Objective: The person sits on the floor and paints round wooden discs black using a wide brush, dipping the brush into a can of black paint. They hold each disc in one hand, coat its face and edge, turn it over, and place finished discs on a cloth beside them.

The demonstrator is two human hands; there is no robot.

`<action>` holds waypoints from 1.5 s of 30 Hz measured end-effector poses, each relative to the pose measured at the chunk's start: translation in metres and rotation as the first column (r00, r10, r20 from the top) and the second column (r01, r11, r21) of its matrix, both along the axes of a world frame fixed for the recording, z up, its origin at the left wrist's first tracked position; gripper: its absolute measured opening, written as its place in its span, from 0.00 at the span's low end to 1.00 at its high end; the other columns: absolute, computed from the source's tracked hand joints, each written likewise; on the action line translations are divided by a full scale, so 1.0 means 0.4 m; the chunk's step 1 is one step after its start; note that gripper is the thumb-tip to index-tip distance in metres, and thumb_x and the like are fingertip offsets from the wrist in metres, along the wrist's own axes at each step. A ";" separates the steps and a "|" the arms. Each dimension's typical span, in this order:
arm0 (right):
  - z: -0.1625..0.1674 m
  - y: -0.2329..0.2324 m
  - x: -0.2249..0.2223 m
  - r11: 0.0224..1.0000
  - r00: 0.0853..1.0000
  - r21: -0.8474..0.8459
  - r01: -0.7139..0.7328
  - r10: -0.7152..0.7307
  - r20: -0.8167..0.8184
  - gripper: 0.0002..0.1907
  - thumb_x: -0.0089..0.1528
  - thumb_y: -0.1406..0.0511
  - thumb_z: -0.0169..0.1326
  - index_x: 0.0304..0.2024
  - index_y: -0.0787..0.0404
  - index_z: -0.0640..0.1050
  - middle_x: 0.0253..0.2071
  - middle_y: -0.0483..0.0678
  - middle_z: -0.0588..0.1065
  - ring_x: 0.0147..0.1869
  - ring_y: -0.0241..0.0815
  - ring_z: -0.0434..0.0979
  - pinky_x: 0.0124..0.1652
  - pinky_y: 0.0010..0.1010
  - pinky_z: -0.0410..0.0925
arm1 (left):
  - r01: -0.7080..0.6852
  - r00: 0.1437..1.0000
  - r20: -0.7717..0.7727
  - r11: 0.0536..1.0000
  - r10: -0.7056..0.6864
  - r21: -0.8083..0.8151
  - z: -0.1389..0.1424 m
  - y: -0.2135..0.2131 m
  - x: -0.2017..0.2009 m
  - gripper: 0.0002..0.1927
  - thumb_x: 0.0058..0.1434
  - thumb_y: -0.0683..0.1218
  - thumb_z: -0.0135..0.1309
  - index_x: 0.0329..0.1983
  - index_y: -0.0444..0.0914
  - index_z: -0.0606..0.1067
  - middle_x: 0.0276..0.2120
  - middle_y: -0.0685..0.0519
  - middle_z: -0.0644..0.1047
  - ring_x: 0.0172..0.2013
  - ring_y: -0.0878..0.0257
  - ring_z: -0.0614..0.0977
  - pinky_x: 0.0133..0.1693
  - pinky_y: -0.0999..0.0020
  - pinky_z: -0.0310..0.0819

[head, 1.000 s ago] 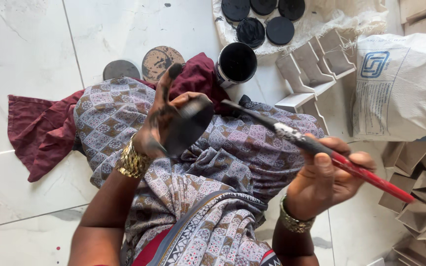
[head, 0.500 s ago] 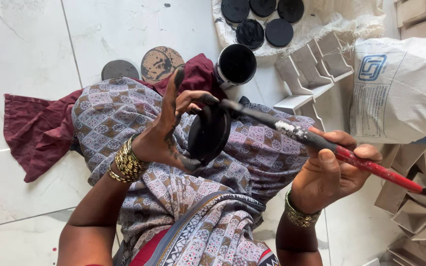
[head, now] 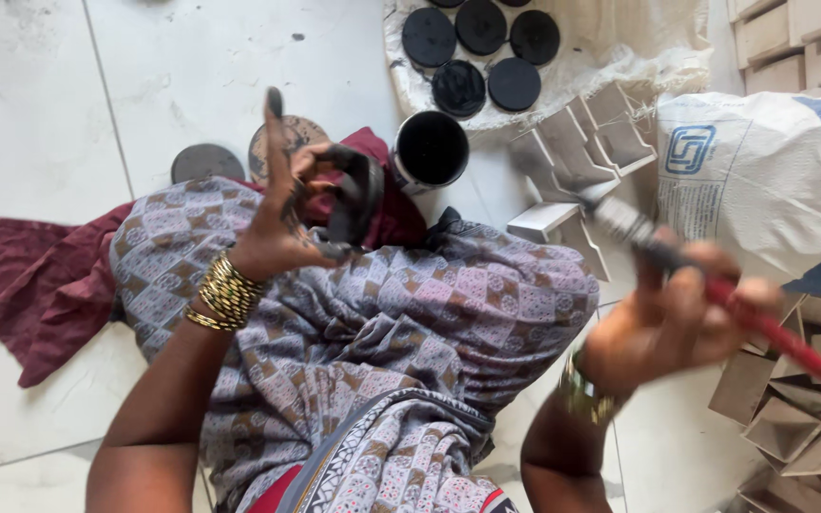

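— Head view, centre-left of the frame: what's the left hand got?
— A black round dish, pinched on edge between thumb and lower fingers — forefinger sticking straight up, paint-stained.
— And the right hand, lower right?
— Blurred, but fisted around a red-handled brush, bristles toward the black paint cup.
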State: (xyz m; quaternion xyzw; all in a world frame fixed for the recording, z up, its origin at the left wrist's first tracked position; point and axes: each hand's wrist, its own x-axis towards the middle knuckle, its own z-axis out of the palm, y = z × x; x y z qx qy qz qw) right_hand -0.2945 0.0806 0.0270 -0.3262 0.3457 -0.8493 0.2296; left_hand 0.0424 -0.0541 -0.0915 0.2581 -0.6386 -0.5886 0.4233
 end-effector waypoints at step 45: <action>-0.425 -0.033 -0.295 0.796 0.774 0.328 0.508 -0.589 0.230 0.11 0.72 0.70 0.56 0.55 0.52 0.74 0.51 0.52 0.79 0.61 0.50 0.81 0.65 0.47 0.76 | 0.581 0.616 0.782 0.618 0.090 -0.529 -0.506 -0.763 -1.316 0.89 0.26 0.54 0.82 0.76 0.52 0.24 0.57 0.38 0.70 0.57 0.38 0.71 0.53 0.39 0.66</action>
